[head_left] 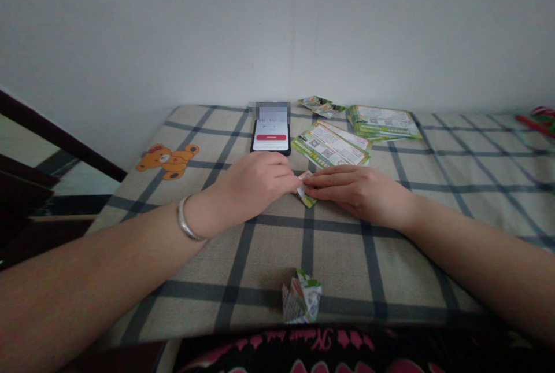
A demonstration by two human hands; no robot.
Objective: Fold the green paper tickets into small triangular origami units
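My left hand (pixel 254 185), with a silver bangle on its wrist, and my right hand (pixel 358 188) meet over a small folded piece of green-and-white paper (pixel 305 192) lying on the checked cloth (pixel 347 257). Both hands pinch or press this paper with their fingertips drawn together. A finished folded paper shape (pixel 302 298) stands near the front edge, close to my body. Just behind my hands lies a phone (pixel 270 133) with its screen lit.
Green-and-white leaflets (pixel 332 146) lie beyond my right hand, a stack of them (pixel 381 121) further back, and a crumpled or folded one (pixel 321 106) by the wall. A bear print (pixel 168 160) marks the cloth's left side. Red and green items (pixel 540 118) lie far right.
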